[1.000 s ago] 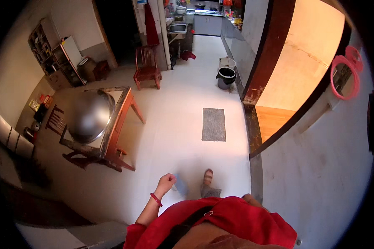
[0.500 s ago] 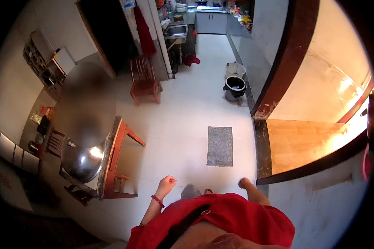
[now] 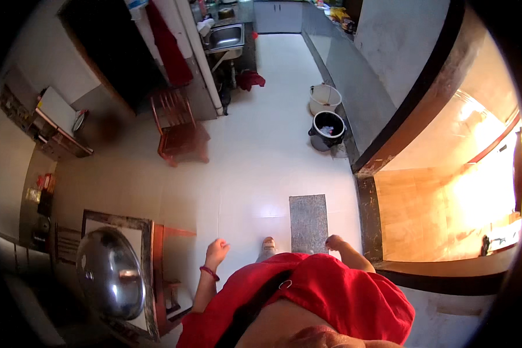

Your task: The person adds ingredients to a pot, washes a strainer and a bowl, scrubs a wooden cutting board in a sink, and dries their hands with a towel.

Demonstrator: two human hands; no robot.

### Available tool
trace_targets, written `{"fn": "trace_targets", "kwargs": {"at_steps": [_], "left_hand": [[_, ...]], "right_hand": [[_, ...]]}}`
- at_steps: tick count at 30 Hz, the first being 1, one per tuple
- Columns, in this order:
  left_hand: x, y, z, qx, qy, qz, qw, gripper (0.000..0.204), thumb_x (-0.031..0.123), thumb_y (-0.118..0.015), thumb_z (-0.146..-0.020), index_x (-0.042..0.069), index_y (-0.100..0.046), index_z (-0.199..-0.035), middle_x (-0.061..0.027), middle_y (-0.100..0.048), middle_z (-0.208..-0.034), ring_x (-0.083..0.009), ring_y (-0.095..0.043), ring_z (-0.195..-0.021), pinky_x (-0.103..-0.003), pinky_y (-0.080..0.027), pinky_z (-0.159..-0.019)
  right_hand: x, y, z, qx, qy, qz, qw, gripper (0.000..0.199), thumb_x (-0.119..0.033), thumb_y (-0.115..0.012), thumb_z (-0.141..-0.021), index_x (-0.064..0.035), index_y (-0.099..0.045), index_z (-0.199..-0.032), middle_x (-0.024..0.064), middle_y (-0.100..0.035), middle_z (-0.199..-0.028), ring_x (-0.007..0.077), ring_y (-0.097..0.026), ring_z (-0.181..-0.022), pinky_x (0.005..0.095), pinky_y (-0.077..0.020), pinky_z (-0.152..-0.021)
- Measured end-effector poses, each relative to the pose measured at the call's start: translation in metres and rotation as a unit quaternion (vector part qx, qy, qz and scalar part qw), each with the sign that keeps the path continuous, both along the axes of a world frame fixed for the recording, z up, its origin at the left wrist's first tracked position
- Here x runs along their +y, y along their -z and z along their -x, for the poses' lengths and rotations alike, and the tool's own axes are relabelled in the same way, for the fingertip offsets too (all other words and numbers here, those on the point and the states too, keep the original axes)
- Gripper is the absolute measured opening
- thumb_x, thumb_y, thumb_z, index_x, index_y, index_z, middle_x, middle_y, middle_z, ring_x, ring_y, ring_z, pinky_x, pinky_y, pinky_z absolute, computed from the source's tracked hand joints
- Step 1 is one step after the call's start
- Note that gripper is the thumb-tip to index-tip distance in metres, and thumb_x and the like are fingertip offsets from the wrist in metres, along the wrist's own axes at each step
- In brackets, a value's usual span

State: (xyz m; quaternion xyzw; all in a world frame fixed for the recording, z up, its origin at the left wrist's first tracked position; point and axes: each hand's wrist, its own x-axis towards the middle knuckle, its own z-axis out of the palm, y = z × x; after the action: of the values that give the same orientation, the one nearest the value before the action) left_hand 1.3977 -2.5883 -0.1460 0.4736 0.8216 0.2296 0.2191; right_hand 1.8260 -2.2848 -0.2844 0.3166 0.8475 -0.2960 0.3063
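My left hand (image 3: 217, 250), with a red bangle at its wrist, hangs loosely curled in front of my red top (image 3: 330, 296). Nothing shows in its fingers. On the other side, my right hand (image 3: 334, 242) is also curled, held above the near end of a grey floor mat (image 3: 308, 219); I see no object in it. Both hands are apart from any furniture. One of my feet (image 3: 268, 243) shows between them, stepping on the pale tiles. To my left, a large shiny metal domed lid (image 3: 111, 272) rests on a wooden table (image 3: 152, 284).
A wooden chair (image 3: 180, 139) stands ahead on the left, near a sink (image 3: 225, 38). A white bucket (image 3: 323, 100) and a black-lined bin (image 3: 325, 141) line the right wall. Red cloth (image 3: 250, 80) lies on the floor. A doorway with a dark sill (image 3: 446, 275) opens right.
I have moved forward: the mat, table, chair and bins are nearer and lower in view. The blurred area over the table is gone. My right hand has swung inward, over the mat.
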Motion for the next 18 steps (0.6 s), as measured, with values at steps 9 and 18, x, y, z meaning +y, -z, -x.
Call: {"fn": "trace_targets", "kwargs": {"at_steps": [9, 18], "left_hand": [[0.285, -0.078, 0.082, -0.217, 0.002, -0.038, 0.975, 0.031, 0.025, -0.062, -0.071, 0.002, -0.055, -0.089, -0.0104, -0.059, -0.083, -0.0176, -0.057, -0.075, -0.028, -0.045, -0.067], [0.473, -0.055, 0.135, -0.268, 0.049, -0.001, 0.962, 0.025, 0.022, -0.06, -0.074, 0.002, -0.056, -0.087, -0.0079, -0.06, -0.08, -0.0143, -0.056, -0.074, -0.026, -0.045, -0.067]], "right_hand": [[0.108, -0.022, 0.062, -0.064, 0.294, 0.017, 0.953, 0.014, -0.021, -0.05, -0.062, -0.014, -0.062, -0.059, 0.006, -0.061, -0.066, 0.0195, -0.059, -0.062, 0.0336, -0.0469, -0.055], [0.296, -0.034, 0.126, -0.161, 0.23, 0.079, 0.957, 0.013, -0.021, -0.053, -0.068, -0.0134, -0.063, -0.066, 0.0049, -0.061, -0.07, 0.016, -0.059, -0.07, 0.0332, -0.0467, -0.056]]}}
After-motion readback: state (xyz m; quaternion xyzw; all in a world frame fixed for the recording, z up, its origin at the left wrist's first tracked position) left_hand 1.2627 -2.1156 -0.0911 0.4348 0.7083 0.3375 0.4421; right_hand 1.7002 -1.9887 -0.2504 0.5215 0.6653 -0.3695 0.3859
